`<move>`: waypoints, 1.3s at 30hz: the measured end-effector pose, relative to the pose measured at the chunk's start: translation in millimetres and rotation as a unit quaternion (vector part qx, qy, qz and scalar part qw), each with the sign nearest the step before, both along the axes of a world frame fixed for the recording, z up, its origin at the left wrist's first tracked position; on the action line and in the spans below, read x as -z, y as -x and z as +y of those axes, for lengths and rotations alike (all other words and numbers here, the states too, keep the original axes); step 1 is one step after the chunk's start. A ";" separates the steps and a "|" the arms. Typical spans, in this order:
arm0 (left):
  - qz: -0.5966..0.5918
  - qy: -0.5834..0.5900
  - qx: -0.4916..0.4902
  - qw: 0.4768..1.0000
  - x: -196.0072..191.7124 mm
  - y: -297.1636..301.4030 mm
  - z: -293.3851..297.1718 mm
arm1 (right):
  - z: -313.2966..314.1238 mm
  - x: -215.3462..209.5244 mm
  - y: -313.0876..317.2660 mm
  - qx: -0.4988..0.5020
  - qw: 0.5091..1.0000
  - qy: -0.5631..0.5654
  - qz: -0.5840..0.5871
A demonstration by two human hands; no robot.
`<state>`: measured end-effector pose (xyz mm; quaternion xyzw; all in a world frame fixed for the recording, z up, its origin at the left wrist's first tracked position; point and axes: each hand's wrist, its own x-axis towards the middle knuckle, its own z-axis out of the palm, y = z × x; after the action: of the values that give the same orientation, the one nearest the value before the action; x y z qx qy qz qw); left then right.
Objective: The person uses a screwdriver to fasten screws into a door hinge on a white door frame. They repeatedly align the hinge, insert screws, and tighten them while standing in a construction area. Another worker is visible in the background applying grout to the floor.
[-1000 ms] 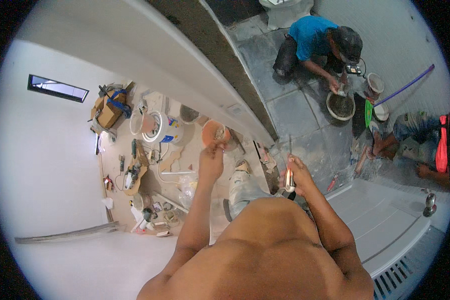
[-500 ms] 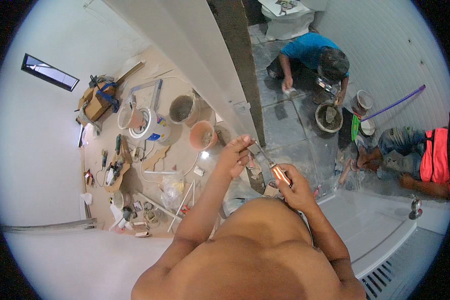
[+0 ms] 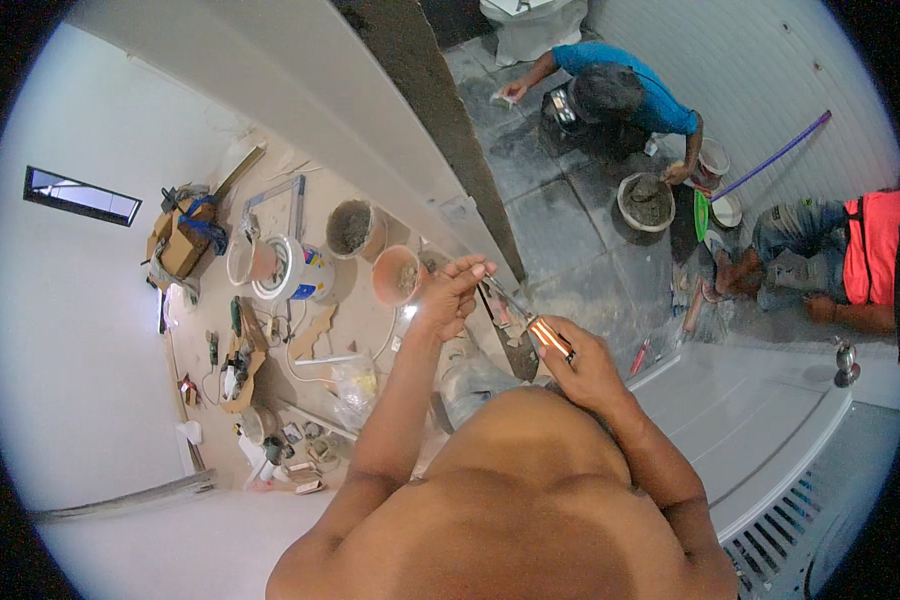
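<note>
My right hand (image 3: 585, 368) is wrapped round the orange-striped handle of a screwdriver (image 3: 550, 338). Its thin metal shaft points up and left toward my left hand (image 3: 454, 298). The left thumb and forefinger are pinched together at the shaft's tip; whether a small part sits between them is too small to make out. Both hands are in front of my belly, close to the lower end of a long white door or frame panel (image 3: 370, 125). A small plate (image 3: 456, 208) is set in that panel's edge, just above my left hand.
On the right, a co-worker in a blue shirt (image 3: 660, 90) squats on grey tiles (image 3: 560, 225) by a mortar bucket (image 3: 646, 226). Another person in a red vest (image 3: 870, 250) sits beyond. Leftward lie an orange bucket (image 3: 398, 275), a paint pail (image 3: 295, 270) and scattered tools. A white tub (image 3: 750, 400) is at right.
My view has shifted, so the surroundings sit differently. Both hands keep their hold, with the screwdriver still between them. The co-worker in blue has turned and leans lower, one hand at the mortar bucket.
</note>
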<state>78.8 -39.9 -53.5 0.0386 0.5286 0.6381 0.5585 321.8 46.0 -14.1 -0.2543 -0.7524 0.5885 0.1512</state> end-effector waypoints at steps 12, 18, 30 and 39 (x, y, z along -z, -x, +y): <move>-0.077 -0.059 0.002 0.995 -18.7 11.3 13.8 | -16.5 -15.1 11.7 0.043 0.998 0.034 0.024; -0.042 -0.040 -0.058 0.997 -35.7 1.1 20.2 | -32.2 -17.6 31.3 0.090 0.993 -0.045 0.053; -0.047 -0.045 -0.058 0.996 -35.2 2.1 24.0 | -46.7 -22.6 43.4 0.136 0.988 -0.016 0.067; -0.068 -0.048 -0.051 0.995 -31.8 4.5 22.7 | -48.8 -19.1 42.9 0.140 0.987 -0.016 0.079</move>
<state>74.3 -17.1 -21.7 -0.0053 0.4593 0.6913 0.5578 279.0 -2.8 5.0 -0.3076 -0.7042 0.5680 0.2949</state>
